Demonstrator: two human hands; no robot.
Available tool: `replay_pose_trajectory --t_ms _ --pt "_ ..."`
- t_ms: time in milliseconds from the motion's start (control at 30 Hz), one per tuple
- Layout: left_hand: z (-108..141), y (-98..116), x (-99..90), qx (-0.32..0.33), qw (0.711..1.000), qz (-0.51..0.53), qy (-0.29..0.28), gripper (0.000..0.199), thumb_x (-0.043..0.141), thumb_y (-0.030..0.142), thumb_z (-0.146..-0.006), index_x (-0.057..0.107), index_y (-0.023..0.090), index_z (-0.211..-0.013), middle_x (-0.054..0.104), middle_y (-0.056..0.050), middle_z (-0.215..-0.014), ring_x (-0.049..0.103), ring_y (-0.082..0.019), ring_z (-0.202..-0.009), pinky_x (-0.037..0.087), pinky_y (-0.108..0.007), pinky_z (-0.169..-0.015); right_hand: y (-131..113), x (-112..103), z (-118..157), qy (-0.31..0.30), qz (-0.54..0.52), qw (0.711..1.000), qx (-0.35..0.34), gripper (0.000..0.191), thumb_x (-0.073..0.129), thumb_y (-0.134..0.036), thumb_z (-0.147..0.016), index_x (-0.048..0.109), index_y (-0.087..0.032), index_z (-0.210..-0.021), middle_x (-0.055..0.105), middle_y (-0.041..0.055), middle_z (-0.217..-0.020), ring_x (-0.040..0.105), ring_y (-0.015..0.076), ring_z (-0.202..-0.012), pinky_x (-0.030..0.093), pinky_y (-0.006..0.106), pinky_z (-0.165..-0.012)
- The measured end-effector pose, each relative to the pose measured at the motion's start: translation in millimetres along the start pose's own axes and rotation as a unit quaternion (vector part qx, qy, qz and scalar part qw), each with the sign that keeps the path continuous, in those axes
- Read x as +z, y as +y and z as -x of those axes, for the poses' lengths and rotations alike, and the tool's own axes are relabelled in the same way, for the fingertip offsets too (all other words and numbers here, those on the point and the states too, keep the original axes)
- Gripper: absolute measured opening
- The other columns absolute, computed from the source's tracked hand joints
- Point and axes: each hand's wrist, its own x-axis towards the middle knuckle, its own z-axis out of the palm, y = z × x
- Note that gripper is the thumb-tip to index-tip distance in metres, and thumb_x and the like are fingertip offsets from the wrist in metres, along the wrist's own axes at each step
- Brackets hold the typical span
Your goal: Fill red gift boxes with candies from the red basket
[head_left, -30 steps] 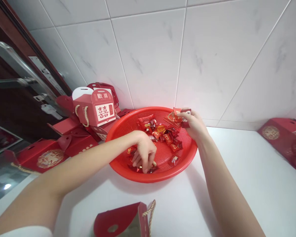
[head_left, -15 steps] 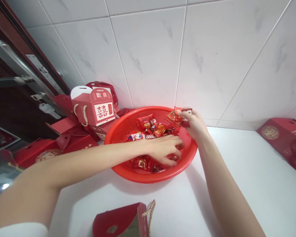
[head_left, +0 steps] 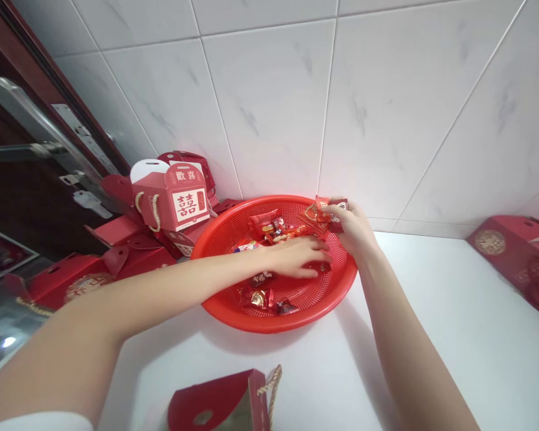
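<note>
A red plastic basket (head_left: pixel 276 323) with a mesh wall stands on the white table, with several wrapped candies (head_left: pixel 257 298) scattered inside. My left hand (head_left: pixel 299 257) reaches into it, palm down, fingers stretched out over the candies; whatever lies under the palm is hidden. At the basket's right rim, my right hand (head_left: pixel 353 224) is closed around several red wrapped candies (head_left: pixel 320 212), which stick out past the fingertips. An open red gift box (head_left: pixel 215 398) with a twisted rope handle is partly visible at the bottom edge.
Red gift boxes (head_left: pixel 186 203) are piled left of the basket, beside a dark door with a metal handle (head_left: pixel 22 149). Another red box (head_left: pixel 516 251) lies at the right. A tiled wall (head_left: pixel 269 108) rises behind the white table (head_left: pixel 431 299).
My left hand has moved slightly up and left within the basket, its fingers now straighter. My right hand stays near the rim, still holding the candies.
</note>
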Motion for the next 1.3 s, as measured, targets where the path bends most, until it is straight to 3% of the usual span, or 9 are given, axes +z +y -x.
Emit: replay_pose_trajectory --t_ms 133,233,433,567,700,833,933,1067,1300 --pt "-1.4 4.5 20.6 0.013 0.998 0.049 -0.04 0.03 0.069 0.025 -0.09 0.069 0.012 -0.117 0.07 -0.017 -0.118 0.065 -0.029 -0.111 0.051 -0.036 -0.096 0.5 0.0 0.2 -0.002 0.003 1.0 0.003 0.029 0.08 -0.026 -0.054 0.058 -0.022 -0.072 0.065 -0.0027 -0.073 0.06 0.0137 -0.066 0.043 0.025 -0.056" --pt "-1.5 -3.3 18.8 -0.025 0.995 0.093 -0.036 0.021 0.065 0.018 -0.09 0.072 0.012 -0.109 0.074 -0.015 -0.109 0.069 -0.026 -0.1 0.052 -0.033 -0.092 1.4 -0.2 -0.6 0.002 0.001 1.0 0.006 0.028 0.08 -0.027 -0.053 0.06 -0.022 -0.073 0.065 -0.0032 -0.072 0.06 0.014 -0.066 0.044 0.025 -0.056" --pt "-2.8 -26.2 -3.4 -0.185 0.96 0.183 0.106 0.031 0.052 0.008 -0.086 0.074 0.017 -0.107 0.077 -0.006 -0.109 0.071 -0.024 -0.102 0.051 -0.033 -0.094 1.4 -0.5 -1.1 -0.007 -0.011 1.0 0.003 0.026 0.078 -0.025 -0.053 0.06 -0.022 -0.071 0.066 -0.0025 -0.073 0.06 0.0135 -0.066 0.044 0.025 -0.055" --pt "-3.5 -39.1 -18.1 -0.284 0.884 0.285 0.24 0.027 0.058 0.012 -0.083 0.074 0.014 -0.104 0.077 -0.007 -0.107 0.07 -0.026 -0.105 0.05 -0.038 -0.099 1.8 -0.3 -1.5 -0.001 -0.02 1.0 0.007 0.026 0.079 -0.024 -0.054 0.062 -0.021 -0.072 0.066 -0.0026 -0.07 0.061 0.0134 -0.064 0.044 0.025 -0.055" --pt "3.0 -50.5 -36.0 -0.342 0.768 0.382 0.383 0.031 0.074 0.016 -0.074 0.072 0.011 -0.104 0.076 -0.01 -0.102 0.07 -0.022 -0.098 0.051 -0.039 -0.097 3.3 -0.5 -2.5 0.006 -0.021 1.0 0.007 0.027 0.081 -0.026 -0.055 0.064 -0.022 -0.075 0.069 -0.0015 -0.075 0.063 0.0149 -0.067 0.047 0.026 -0.057" --pt "10.0 -50.3 -51.3 -0.292 0.697 0.477 0.448 0.037 0.087 0.025 -0.062 0.075 0.012 -0.095 0.075 -0.004 -0.089 0.069 -0.018 -0.085 0.053 -0.036 -0.092 3.4 -1.0 -0.9 -0.002 0.01 1.0 0.002 0.028 0.081 -0.028 -0.057 0.064 -0.022 -0.078 0.071 0.0 -0.082 0.065 0.0162 -0.072 0.048 0.027 -0.061" --pt "8.3 -40.3 -52.3 -0.219 0.711 0.543 0.39 0.037 0.088 0.034 -0.064 0.077 0.015 -0.094 0.076 -0.004 -0.092 0.07 -0.018 -0.087 0.052 -0.039 -0.094 3.5 -1.6 0.7 -0.024 0.046 0.999 -0.006 0.026 0.079 -0.03 -0.06 0.065 -0.022 -0.08 0.071 0.0005 -0.079 0.065 0.0168 -0.072 0.048 0.028 -0.061" --pt "2.0 -26.5 -44.0 -0.175 0.776 0.537 0.282 0.036 0.087 0.036 -0.068 0.078 0.014 -0.095 0.077 -0.008 -0.097 0.07 -0.022 -0.093 0.051 -0.043 -0.095 4.8 -3.0 0.4 -0.061 0.084 0.994 -0.016 0.022 0.074 -0.029 -0.063 0.067 -0.021 -0.082 0.069 0.0002 -0.075 0.062 0.0156 -0.069 0.046 0.027 -0.06" --pt "1.5 -25.6 -41.3 -0.182 0.794 0.485 0.317 0.038 0.087 0.038 -0.069 0.074 0.013 -0.094 0.076 -0.005 -0.09 0.068 -0.016 -0.083 0.052 -0.036 -0.086 2.1 -3.6 -0.7 -0.075 0.05 0.996 0.006 0.019 0.075 -0.028 -0.062 0.069 -0.021 -0.078 0.069 0.0007 -0.073 0.062 0.0155 -0.068 0.046 0.026 -0.058"
